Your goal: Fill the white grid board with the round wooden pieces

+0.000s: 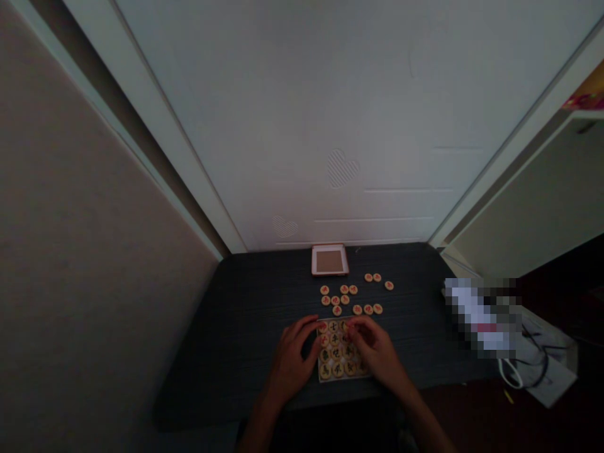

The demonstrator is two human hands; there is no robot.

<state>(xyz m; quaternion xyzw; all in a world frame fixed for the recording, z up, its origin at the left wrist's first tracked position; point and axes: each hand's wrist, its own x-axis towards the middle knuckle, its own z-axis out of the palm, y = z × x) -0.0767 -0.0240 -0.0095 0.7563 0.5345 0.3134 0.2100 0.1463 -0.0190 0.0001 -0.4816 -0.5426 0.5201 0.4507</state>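
A shallow box [325,380] filled with rows of round wooden Chinese chess pieces [336,369] lies near the front of the dark table. Most of its pieces bear black characters; a few at the upper left are red. My left hand [293,357] rests at the box's left edge, thumb and fingers apart, fingertips by the red pieces. Over the upper right part, my right hand [378,352] pinches a Chinese chess piece [350,324], mostly covered by its fingertips. That hand also hides several pieces beneath. Beyond the box, several loose red-character pieces [335,301] are scattered.
A box lid or tray [329,246] with a pale rim and brown inside sits at the table's back edge. The dark table [236,327] meets a white panel [302,157]. Right of the table are a blurred-out object [479,314] and cables [512,374].
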